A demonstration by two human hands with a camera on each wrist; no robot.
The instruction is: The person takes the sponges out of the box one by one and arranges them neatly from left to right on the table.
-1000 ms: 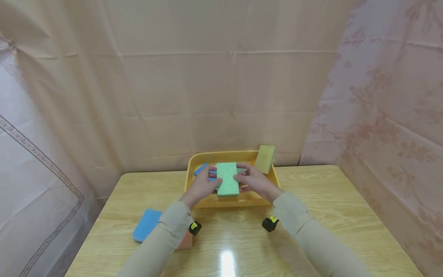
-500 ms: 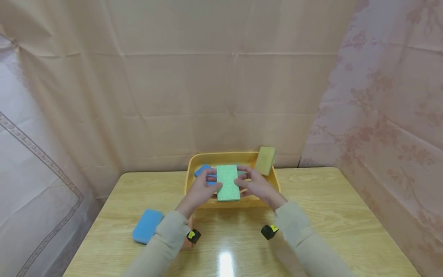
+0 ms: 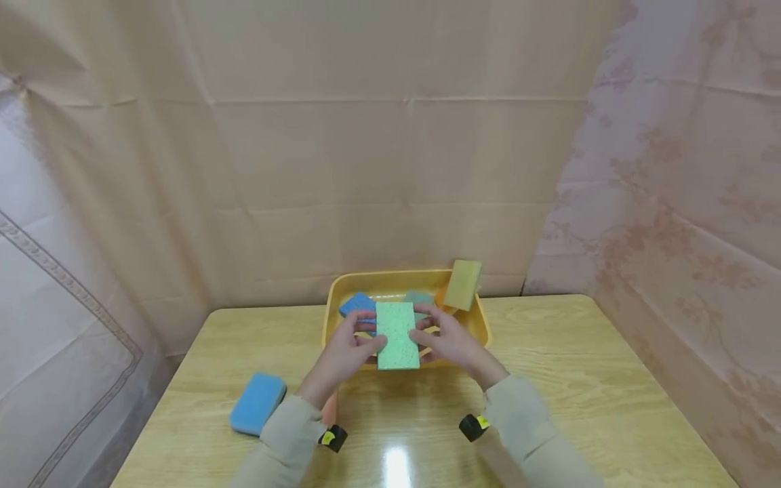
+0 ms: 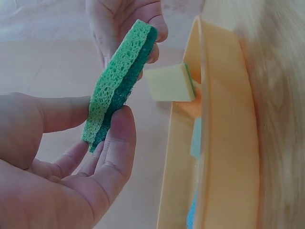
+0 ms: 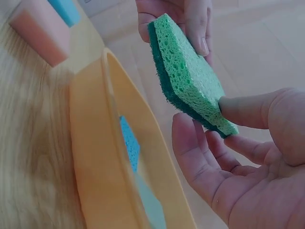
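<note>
A green sponge (image 3: 397, 335) with a dark green scouring layer on its back is held up between both hands, above the front of the yellow tray (image 3: 350, 279). My left hand (image 3: 345, 349) pinches its left edge, thumb on the light porous face and fingers behind. On the opposite edge, my right hand (image 3: 453, 341) grips it the same way. The right wrist view shows the sponge (image 5: 188, 71) tilted, its dark scouring side facing the tray (image 5: 100, 143).
Inside the tray lie a blue sponge (image 3: 356, 303), a pale green sponge (image 3: 418, 298) and something orange (image 3: 441, 298). A yellow sponge (image 3: 464, 285) leans on its right rim. Left on the table are a blue sponge (image 3: 258, 403) and a pink sponge (image 5: 43, 31).
Both hands have drawn the green sponge toward me, lower in the head view. More of the tray's contents show behind it. The grip looks the same.
</note>
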